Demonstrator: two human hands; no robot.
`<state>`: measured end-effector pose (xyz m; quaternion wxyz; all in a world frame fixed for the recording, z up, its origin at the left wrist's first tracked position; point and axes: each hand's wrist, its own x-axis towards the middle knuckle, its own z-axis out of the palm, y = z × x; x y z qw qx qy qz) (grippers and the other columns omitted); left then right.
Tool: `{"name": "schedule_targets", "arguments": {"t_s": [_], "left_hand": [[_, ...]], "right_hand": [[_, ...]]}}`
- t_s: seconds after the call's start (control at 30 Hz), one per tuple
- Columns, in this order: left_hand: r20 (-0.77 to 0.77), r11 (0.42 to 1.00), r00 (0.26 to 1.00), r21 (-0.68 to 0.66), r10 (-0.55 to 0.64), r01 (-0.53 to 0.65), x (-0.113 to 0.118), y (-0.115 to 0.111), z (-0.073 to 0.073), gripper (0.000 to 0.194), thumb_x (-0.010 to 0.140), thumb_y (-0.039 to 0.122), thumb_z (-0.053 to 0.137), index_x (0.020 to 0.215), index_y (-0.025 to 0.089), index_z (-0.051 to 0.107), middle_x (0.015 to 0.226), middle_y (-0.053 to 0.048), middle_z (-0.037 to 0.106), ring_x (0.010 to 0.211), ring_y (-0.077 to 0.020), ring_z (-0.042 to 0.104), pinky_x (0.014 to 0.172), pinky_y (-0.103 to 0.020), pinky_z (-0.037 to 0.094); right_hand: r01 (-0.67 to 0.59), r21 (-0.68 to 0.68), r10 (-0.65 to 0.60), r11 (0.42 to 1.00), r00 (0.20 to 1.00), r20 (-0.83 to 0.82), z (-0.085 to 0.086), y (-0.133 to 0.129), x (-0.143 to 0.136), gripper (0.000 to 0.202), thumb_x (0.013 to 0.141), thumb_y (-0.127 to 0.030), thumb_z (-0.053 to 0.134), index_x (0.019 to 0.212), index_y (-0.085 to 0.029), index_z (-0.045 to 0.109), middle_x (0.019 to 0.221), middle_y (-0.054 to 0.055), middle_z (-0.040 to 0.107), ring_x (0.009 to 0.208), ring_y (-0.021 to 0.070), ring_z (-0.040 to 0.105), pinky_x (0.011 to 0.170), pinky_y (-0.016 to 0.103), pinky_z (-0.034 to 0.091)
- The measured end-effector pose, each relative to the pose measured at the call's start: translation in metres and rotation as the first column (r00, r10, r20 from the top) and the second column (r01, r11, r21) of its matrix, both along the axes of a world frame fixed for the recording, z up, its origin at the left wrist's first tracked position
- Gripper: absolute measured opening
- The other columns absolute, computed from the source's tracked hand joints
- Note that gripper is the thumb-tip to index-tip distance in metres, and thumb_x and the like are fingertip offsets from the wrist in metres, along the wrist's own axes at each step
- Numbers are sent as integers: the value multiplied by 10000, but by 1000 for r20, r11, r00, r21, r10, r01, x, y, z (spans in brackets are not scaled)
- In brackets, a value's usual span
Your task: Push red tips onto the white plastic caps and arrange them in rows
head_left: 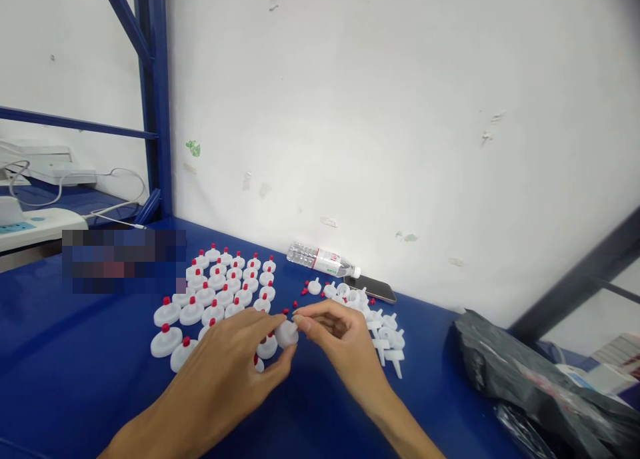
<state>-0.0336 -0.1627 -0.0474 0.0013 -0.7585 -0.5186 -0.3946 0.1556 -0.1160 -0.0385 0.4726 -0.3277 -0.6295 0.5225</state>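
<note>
My left hand [225,372] grips a round white cap [286,334] between thumb and fingers, its nozzle tilted up toward the right. The thumb and index finger of my right hand [345,342] are pinched at the nozzle's tip; anything between them is too small to make out. Left of and behind my left hand stand rows of white caps with red tips [191,310]. A pile of white nozzle caps without red tips [387,336] lies right of my right hand. Small loose red tips [295,304] are scattered just behind my hands.
On the blue table [100,379], a plastic bottle [325,260] and a dark phone [371,288] lie near the white wall. A grey plastic bag [530,372] sits at the right. Blue metal frame posts [160,99] and a white power strip [45,224] are at the left.
</note>
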Motion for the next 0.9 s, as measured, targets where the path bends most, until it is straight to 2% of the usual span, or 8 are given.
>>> {"name": "schedule_targets", "arguments": {"t_s": [0.2, 0.33, 0.4, 0.5, 0.6, 0.7, 0.8, 0.9], "left_hand": [[19, 995, 1000, 101, -10, 8, 1, -1, -1, 209, 962, 298, 625, 1011, 226, 814, 798, -9, 764, 679, -173, 706, 584, -279, 492], [58, 993, 997, 107, 51, -57, -2, 0, 6, 310, 1035, 391, 568, 1097, 212, 813, 828, -14, 791, 659, -168, 708, 619, -285, 522], [79, 985, 991, 124, 108, -117, -4, -1, 11, 354, 1059, 395, 517, 1116, 197, 805, 835, -20, 793, 632, -163, 690, 616, -287, 520], [82, 977, 984, 134, 158, -168, -7, -1, 17, 364, 1060, 372, 479, 1121, 199, 792, 808, -12, 765, 618, -163, 662, 614, -294, 508], [76, 979, 984, 116, 161, -169, -8, -1, 19, 347, 1057, 363, 475, 1129, 209, 778, 827, -5, 749, 620, -157, 639, 614, -296, 490], [94, 980, 983, 107, 156, -166, -10, 2, 19, 328, 1046, 352, 480, 1122, 216, 770, 904, -16, 768, 659, -159, 648, 614, -296, 474], [88, 985, 985, 77, 147, -154, -14, 1, 19, 315, 1032, 360, 479, 1037, 237, 769, 901, -17, 780, 683, -169, 664, 616, -301, 463], [-24, 992, 994, -57, 107, -109, -15, -10, 16, 354, 1020, 388, 482, 802, 258, 728, 677, 7, 718, 575, -176, 638, 575, -315, 436]], "right_hand": [[78, 65, -76, 995, 996, -36, -2, -2, -4, 168, 789, -348, 913, 875, -236, 821, 906, 38, 835, 863, 221, 800, 795, 314, 619], [142, 127, -152, 982, 986, 73, -1, 5, 5, 152, 817, -362, 883, 878, -233, 830, 929, 45, 842, 840, 223, 792, 816, 336, 615], [171, 186, -206, 967, 961, 186, -6, 10, 9, 122, 842, -344, 848, 892, -233, 841, 902, 43, 839, 817, 223, 778, 794, 338, 602], [137, 197, -195, 971, 928, 318, -21, 16, 9, 120, 848, -335, 823, 890, -226, 851, 795, 29, 815, 726, 217, 739, 710, 327, 572], [135, 194, -194, 972, 924, 330, -34, 17, 2, 122, 858, -331, 811, 900, -227, 856, 860, 40, 828, 711, 206, 712, 675, 314, 543], [119, 279, -203, 953, 933, 297, -38, 14, -6, 106, 877, -289, 787, 929, -235, 862, 978, 56, 835, 785, 208, 724, 702, 307, 546], [90, 294, -178, 951, 941, 288, -36, 9, -10, 135, 926, -307, 760, 979, -256, 873, 989, 56, 831, 827, 209, 743, 711, 299, 558], [84, 263, -162, 961, 944, 288, -34, 4, -11, 153, 955, -334, 755, 1013, -274, 882, 991, 56, 829, 872, 219, 756, 728, 297, 560]]}}
